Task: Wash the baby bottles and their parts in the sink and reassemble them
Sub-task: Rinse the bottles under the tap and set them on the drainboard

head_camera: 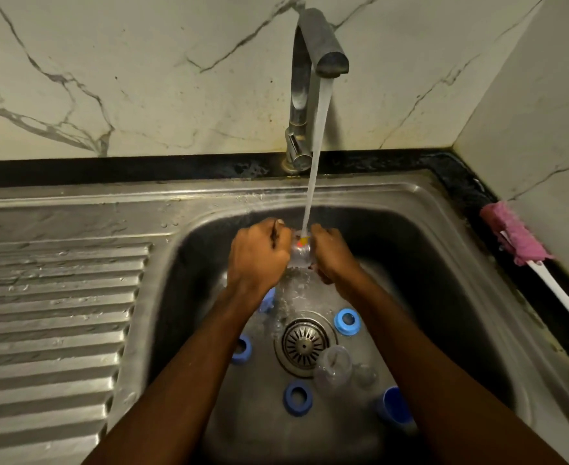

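A clear baby bottle lies sideways under the running water, held between both hands over the steel sink. My left hand grips its left end and my right hand grips its right end. On the sink floor lie three blue collar rings, a clear teat, a second clear part and a blue cap partly hidden by my right forearm. Another blue piece peeks out under my left wrist.
The tap stands behind the sink with water streaming down. The drain strainer sits mid-basin. A ribbed draining board fills the left. A pink-headed bottle brush with a white handle lies on the right counter edge.
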